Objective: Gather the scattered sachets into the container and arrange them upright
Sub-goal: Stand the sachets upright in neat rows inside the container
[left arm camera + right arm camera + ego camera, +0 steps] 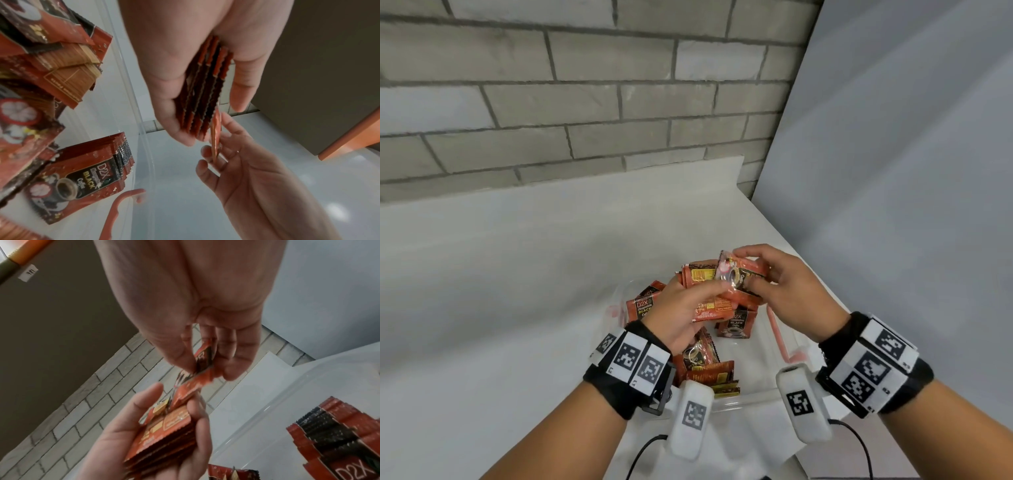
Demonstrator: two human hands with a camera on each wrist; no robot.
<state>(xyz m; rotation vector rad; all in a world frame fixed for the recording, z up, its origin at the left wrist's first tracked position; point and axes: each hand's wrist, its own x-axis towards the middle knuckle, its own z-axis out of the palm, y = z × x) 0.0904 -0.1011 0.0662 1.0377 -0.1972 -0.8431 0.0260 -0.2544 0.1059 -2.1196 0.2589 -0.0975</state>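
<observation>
Over a clear plastic container (753,395), my left hand (698,301) grips a stack of red coffee sachets (698,274). The left wrist view shows that stack (203,97) edge-on between thumb and fingers. My right hand (763,274) pinches a single sachet (736,277) by its end, and its other end touches the stack's top. The right wrist view shows this sachet (197,382) between my right hand (207,365) and the left-hand stack (168,434). A row of sachets (736,325) stands upright in the container. More sachets (709,370) lie loosely at its near side.
The container sits on a white table (517,274) against a grey brick wall (585,102). A pale panel (893,171) closes off the right side. Pink lid clasps (777,332) hang at the container's ends. Black cables (643,452) trail off the table's near edge.
</observation>
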